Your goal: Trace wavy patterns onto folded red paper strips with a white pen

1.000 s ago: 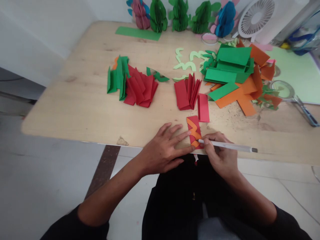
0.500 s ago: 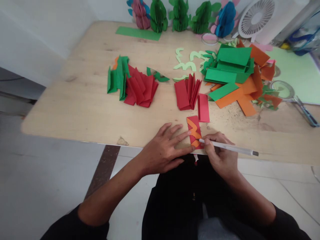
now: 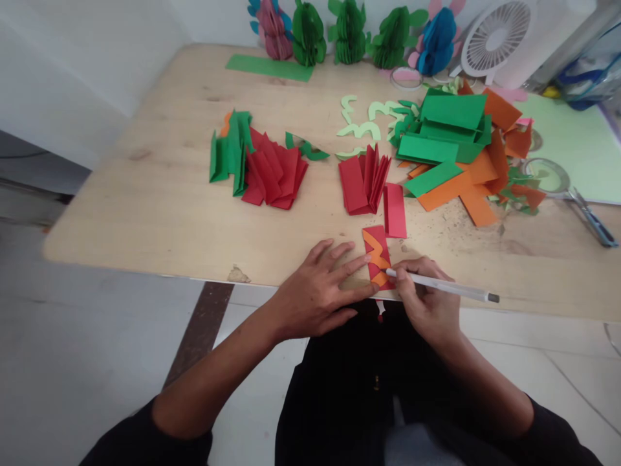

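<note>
At the table's near edge lies a red paper strip with a wavy orange paper cutout on top of it. My left hand rests with its fingers spread, the fingertips touching the cutout's left side. In my right hand is a white pen, its tip at the orange cutout's right edge. Just beyond, a folded red paper lies beside a fanned stack of folded red papers.
Further left are more folded red papers and folded green papers. A heap of green papers and orange papers spreads to the right, near a utility knife. Paper honeycomb figures and a white fan stand along the back.
The view has shifted very slightly. Both hands, the pen and the papers keep practically the same places.
</note>
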Motion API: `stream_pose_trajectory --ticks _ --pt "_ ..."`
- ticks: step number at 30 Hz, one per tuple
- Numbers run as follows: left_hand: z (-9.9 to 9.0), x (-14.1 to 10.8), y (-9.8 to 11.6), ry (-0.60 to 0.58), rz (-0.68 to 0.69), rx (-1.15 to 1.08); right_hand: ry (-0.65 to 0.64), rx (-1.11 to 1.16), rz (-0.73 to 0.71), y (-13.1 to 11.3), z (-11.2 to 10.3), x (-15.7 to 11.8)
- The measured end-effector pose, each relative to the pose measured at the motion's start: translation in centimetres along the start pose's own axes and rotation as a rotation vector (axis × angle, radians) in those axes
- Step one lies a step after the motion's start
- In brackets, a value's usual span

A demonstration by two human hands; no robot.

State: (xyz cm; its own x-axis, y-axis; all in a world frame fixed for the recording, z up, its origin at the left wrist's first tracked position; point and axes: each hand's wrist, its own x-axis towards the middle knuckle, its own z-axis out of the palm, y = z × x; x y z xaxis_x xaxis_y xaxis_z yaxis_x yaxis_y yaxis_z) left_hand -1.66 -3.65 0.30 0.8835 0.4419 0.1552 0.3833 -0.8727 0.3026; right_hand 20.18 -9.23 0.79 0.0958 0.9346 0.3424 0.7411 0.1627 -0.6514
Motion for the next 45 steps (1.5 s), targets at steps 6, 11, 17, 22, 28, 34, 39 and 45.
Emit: stream_pose_trajectory --ticks 6,11,17,22,28,34,39,45 --pt "0.0 0.0 0.1 0.000 -0.008 0.006 0.005 0.002 0.008 0.1 0.2 0.0" --pt "0.1 -0.1 0.0 -0.007 -0.012 0.011 0.016 -0.024 -0.023 0.0 0.5 0.2" --pt "0.0 -0.1 0.1 0.011 -0.007 0.012 0.007 0.032 -0.056 0.1 0.6 0.3" --pt "0.1 -0.1 0.0 0.015 0.000 0.022 0.001 0.253 0.143 0.6 0.0 -0.3" --pt "0.2 -0.1 -0.1 0.061 0.022 -0.012 0.001 0.261 0.172 0.8 -0.9 -0.6" --pt "0.2 0.3 0.6 0.333 -0.113 -0.223 0.025 0.153 0.072 1.0 -1.0 -0.5" --pt "0.9 2.7 1.6 0.429 -0.435 -0.163 0.053 0.021 -0.074 1.5 -0.4 -0.5" --pt "1.1 5.7 2.7 0.276 -0.670 -0.082 0.107 -0.085 -0.227 2.1 0.4 -0.8"
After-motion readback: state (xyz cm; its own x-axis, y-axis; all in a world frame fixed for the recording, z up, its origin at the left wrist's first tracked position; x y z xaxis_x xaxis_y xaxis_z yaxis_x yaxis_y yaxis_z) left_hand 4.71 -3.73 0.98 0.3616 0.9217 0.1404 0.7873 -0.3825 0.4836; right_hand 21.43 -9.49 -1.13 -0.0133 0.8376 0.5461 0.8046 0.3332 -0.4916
